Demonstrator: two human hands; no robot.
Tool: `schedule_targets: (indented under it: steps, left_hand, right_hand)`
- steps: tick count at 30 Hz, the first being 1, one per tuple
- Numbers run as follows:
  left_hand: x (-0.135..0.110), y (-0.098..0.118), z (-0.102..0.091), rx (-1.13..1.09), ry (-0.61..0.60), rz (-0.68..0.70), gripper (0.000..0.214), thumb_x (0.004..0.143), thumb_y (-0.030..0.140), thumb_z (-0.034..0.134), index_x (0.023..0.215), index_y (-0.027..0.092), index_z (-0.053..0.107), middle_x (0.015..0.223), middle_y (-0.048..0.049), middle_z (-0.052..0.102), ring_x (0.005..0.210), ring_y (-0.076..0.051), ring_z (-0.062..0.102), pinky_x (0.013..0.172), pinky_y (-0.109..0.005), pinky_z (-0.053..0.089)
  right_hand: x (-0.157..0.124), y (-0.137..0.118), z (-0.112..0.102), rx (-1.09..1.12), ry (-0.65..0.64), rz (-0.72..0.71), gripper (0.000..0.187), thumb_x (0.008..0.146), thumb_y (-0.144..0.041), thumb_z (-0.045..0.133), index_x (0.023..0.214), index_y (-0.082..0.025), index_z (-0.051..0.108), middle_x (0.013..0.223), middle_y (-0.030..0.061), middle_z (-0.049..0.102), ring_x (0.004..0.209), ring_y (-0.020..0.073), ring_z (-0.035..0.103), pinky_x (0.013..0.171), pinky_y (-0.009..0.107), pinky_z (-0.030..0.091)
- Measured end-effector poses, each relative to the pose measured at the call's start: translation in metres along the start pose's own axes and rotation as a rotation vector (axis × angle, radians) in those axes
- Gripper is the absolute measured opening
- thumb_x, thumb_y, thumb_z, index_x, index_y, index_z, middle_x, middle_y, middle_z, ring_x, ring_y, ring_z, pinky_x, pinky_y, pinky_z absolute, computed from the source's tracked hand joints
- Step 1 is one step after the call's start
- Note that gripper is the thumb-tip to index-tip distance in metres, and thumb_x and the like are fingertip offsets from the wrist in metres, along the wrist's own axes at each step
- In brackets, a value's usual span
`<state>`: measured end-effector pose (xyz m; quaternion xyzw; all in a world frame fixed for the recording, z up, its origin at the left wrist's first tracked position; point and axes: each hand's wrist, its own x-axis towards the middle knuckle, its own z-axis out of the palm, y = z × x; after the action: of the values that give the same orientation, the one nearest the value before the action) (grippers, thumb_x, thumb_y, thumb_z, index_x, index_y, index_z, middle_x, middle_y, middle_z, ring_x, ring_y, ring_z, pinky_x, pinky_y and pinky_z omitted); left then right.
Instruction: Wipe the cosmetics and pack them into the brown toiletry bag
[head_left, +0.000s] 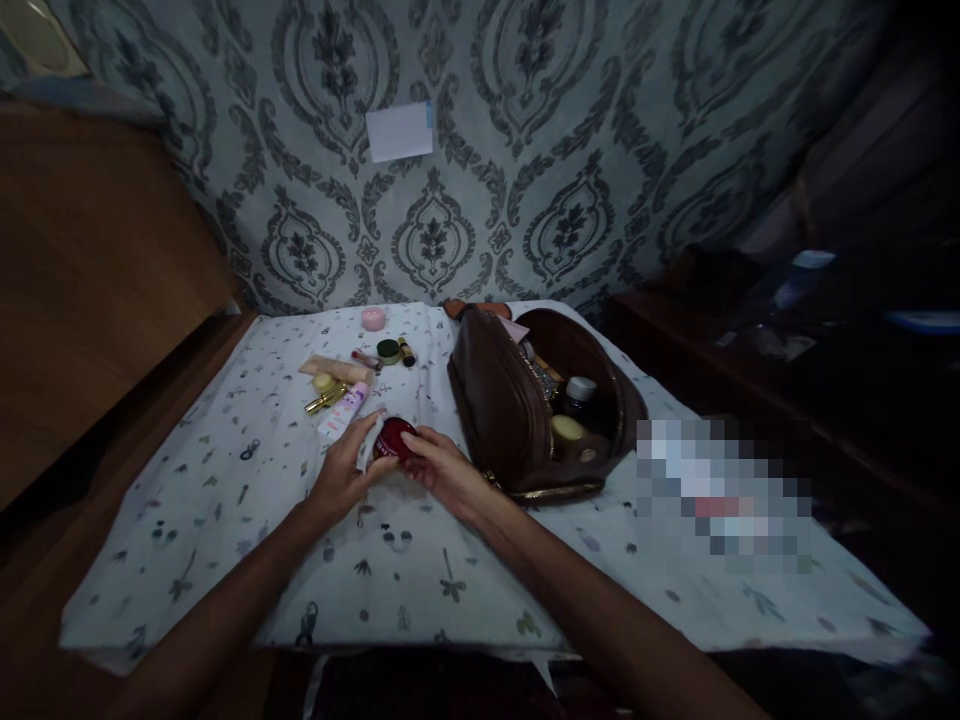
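Gripping a round, glossy dark-red container [396, 438], the right hand [445, 474] and left hand [348, 468], also holding a crumpled white tissue-like sheet [367, 446], could drop it if the sheet slides.

Left forearm [247, 570] and right forearm [585, 580] both bare out to the view's edge, slim, tapering to narrow wrists [491, 508]. Left hand [345, 470], right hand [446, 472] bare too; slender fingers [435, 438], fine detail blurred.

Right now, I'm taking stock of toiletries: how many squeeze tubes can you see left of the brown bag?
2: a beige tube, and nearer the person a white-and-purple tube, just beyond the left hand. Others may be hidden behind the hands.
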<state>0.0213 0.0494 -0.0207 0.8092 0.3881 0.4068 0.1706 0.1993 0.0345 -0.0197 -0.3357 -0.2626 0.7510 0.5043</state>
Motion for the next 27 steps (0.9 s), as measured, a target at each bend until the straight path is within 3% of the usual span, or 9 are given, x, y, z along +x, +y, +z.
schedule_targets:
  steps: [5,11,16,18,23,27]
  left_hand:
    - [0.002,0.000,-0.002,0.058,-0.002,0.097,0.042,0.095,0.036,0.052,0.134,0.020,0.051,0.124,-0.0122,0.064,0.116,-0.025,0.060,0.102,-0.041,0.048]
    - [0.001,-0.002,0.003,0.183,-0.084,0.119,0.080,0.079,0.053,0.069,0.145,0.021,0.035,0.135,-0.0169,0.051,0.128,-0.033,0.049,0.104,-0.048,0.045]
    - [0.000,-0.001,0.000,0.147,-0.119,0.094,0.063,0.087,0.045,0.063,0.141,0.023,0.040,0.126,-0.0137,0.057,0.120,-0.029,0.055,0.102,-0.046,0.047]
    - [0.000,0.000,-0.003,0.101,-0.117,0.094,0.060,0.087,0.046,0.064,0.138,0.022,0.044,0.123,-0.0133,0.059,0.117,-0.028,0.057,0.101,-0.045,0.047]
    - [0.002,0.002,-0.009,0.039,-0.126,0.111,0.053,0.089,0.043,0.062,0.136,0.021,0.049,0.120,-0.0118,0.062,0.113,-0.026,0.059,0.098,-0.042,0.049]
    - [0.003,0.002,-0.009,0.037,-0.115,0.142,0.044,0.091,0.037,0.060,0.132,0.021,0.054,0.117,-0.0119,0.063,0.112,-0.025,0.060,0.097,-0.040,0.051]
  right_hand:
    - [-0.001,0.003,0.003,0.111,-0.044,0.039,0.049,0.056,-0.034,0.090,0.096,-0.017,0.068,0.087,0.0007,0.074,0.073,0.0120,0.067,0.073,0.025,0.053]
    - [0.000,0.010,0.003,0.048,-0.101,0.021,0.043,0.067,-0.042,0.084,0.097,-0.017,0.065,0.083,0.0024,0.074,0.073,0.0155,0.070,0.069,0.027,0.055]
    - [-0.004,0.009,0.005,-0.039,-0.104,0.059,0.042,0.070,-0.054,0.078,0.091,-0.019,0.065,0.084,0.0015,0.073,0.069,0.0156,0.067,0.068,0.033,0.057]
    - [-0.005,0.008,0.006,-0.101,-0.106,0.027,0.043,0.071,-0.056,0.076,0.088,-0.017,0.067,0.085,0.0026,0.072,0.072,0.0152,0.066,0.067,0.029,0.054]
    - [-0.004,0.005,0.006,-0.185,-0.009,-0.096,0.047,0.065,-0.049,0.082,0.096,-0.017,0.067,0.082,0.0006,0.070,0.069,0.0117,0.061,0.059,0.021,0.043]
    - [-0.003,0.005,0.003,-0.140,-0.039,-0.057,0.050,0.060,-0.044,0.086,0.098,-0.019,0.063,0.075,-0.0016,0.070,0.063,0.0116,0.062,0.063,0.024,0.046]
